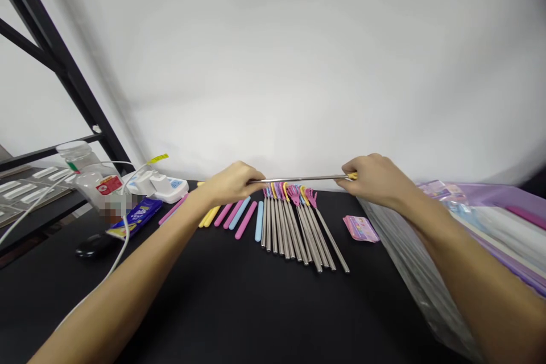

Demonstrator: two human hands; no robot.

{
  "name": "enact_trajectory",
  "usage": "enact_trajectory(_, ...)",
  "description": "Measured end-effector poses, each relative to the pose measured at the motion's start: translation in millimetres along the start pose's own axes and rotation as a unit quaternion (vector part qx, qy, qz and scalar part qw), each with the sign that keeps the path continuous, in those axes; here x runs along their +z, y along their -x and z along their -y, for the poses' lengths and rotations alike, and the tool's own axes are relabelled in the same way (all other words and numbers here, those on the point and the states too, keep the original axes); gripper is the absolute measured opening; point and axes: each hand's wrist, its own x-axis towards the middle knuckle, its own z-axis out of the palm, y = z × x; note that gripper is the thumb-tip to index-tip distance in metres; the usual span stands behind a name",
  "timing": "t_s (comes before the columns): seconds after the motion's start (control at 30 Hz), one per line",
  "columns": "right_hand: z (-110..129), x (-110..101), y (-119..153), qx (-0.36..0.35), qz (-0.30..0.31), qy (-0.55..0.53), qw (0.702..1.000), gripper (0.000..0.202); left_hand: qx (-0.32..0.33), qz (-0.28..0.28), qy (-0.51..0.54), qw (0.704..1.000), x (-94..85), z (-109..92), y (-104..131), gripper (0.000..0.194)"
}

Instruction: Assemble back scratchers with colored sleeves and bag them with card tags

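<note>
My left hand point(232, 181) and my right hand point(371, 177) are both closed on one thin metal back scratcher point(302, 179), held level above the far side of the desk. A bit of yellow shows at its right end, in my right fingers. Below it several metal back scratchers point(294, 233) lie side by side, their pink, yellow, blue and purple hand-shaped heads point(294, 192) towards the wall. To their left, several pink, blue and yellow tube-shaped handles point(245, 220) lie in a row, partly hidden by my left arm.
A small stack of pink cards point(360, 228) lies right of the rods. Clear plastic bags with purple contents point(490, 210) fill the right side. On the left are a clear bottle point(91, 173), white power strip point(173, 190), blue packet point(139, 216), black mouse point(96, 245) and white cable point(127, 233).
</note>
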Motion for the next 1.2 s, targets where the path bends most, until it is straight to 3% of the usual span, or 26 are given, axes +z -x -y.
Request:
enact_trajectory(0.17,23.7,10.3,-3.2,-0.026,0.02,-0.037,0.999,0.025,0.024,-0.012,-0.051,0.998,18.0,-16.4,-12.8,0.035)
enact_trajectory(0.3,-4.2,14.9,-9.0,0.025,0.027,-0.039,0.999,0.028,-0.044,-0.014,-0.116,0.992,6.5,1.7,-3.5,0.04)
enact_trajectory(0.4,-17.0,16.1,-10.4,0.045,0.033,-0.029,0.998,0.029,-0.047,-0.012,-0.086,0.995,-0.4,5.9,-0.3,0.041)
enact_trajectory(0.57,26.4,21.2,-6.5,-0.011,0.029,-0.079,0.996,0.016,-0.008,-0.013,-0.065,0.998,13.1,-24.6,-15.7,0.038)
enact_trajectory(0.67,48.5,21.6,-3.7,-0.041,0.016,-0.11,0.993,0.023,-0.017,0.002,-0.082,0.996,20.6,-37.2,-19.0,0.037)
enact_trajectory(0.8,41.2,14.3,-0.6,-0.116,0.085,-0.225,0.964,0.024,0.003,0.028,-0.06,0.998,19.3,-38.2,-13.1,0.034)
enact_trajectory(0.97,19.0,-3.7,4.0,-0.189,0.151,-0.384,0.891,0.027,0.025,0.034,0.016,0.999,18.5,-35.6,-12.5,0.03)
enact_trajectory(1.07,15.4,-12.3,5.6,-0.19,0.159,-0.384,0.889,0.029,0.036,0.032,0.043,0.998,21.5,-35.4,-15.7,0.028)
enact_trajectory(1.2,18.0,-13.4,5.2,-0.161,0.193,-0.392,0.885,0.029,0.026,-0.004,-0.014,1.0,24.3,-37.6,-18.0,0.021)
